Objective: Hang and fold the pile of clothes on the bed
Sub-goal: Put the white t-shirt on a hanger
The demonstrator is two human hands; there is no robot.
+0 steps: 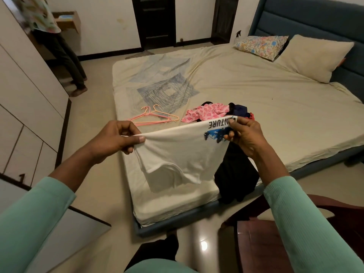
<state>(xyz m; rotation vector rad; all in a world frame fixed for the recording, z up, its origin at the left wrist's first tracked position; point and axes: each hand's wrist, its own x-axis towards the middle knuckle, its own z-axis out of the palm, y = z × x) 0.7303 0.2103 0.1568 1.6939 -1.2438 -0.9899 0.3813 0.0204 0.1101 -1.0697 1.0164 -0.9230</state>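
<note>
One broad bed (246,91) stretches out beyond both hands. Between them hangs a white shirt (177,154), the left hand (116,140) and right hand (246,134) each pinching its top edge; just past the right hand lies the pile (208,112), past the left, pink hangers (151,122).

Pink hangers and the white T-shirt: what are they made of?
The pink hangers look like plastic: thin, smooth, evenly coloured rods shaped into hooks. The white T-shirt looks like soft knit cloth, maybe cotton or a blend. It sags and creases between the left hand and the right hand, and it has a matte surface with printed letters.
</note>
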